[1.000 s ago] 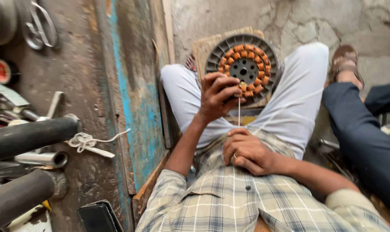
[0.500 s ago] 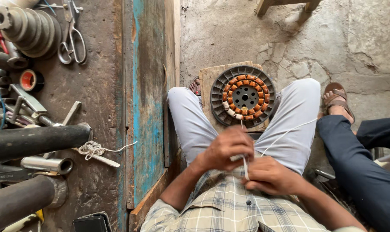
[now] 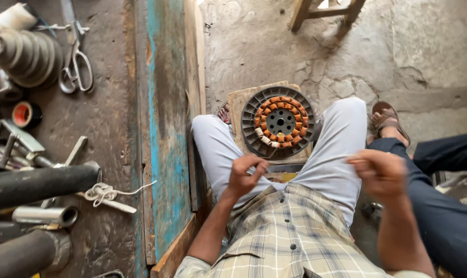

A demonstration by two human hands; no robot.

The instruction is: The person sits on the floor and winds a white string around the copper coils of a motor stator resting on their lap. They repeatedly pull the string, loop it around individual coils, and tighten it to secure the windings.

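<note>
Round dark motor stator with orange copper windings (image 3: 280,122) is lying flat on a wooden board (image 3: 237,103) between the knees. Left hand (image 3: 246,176) is hovering just below it, fingers curled in a pinch; contents unclear. Right hand (image 3: 380,172) is fisted farther right, knuckles blurred; the left is nearer.

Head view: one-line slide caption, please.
Seated person's left hand and right hand held apart above a copper-wound stator.
</note>
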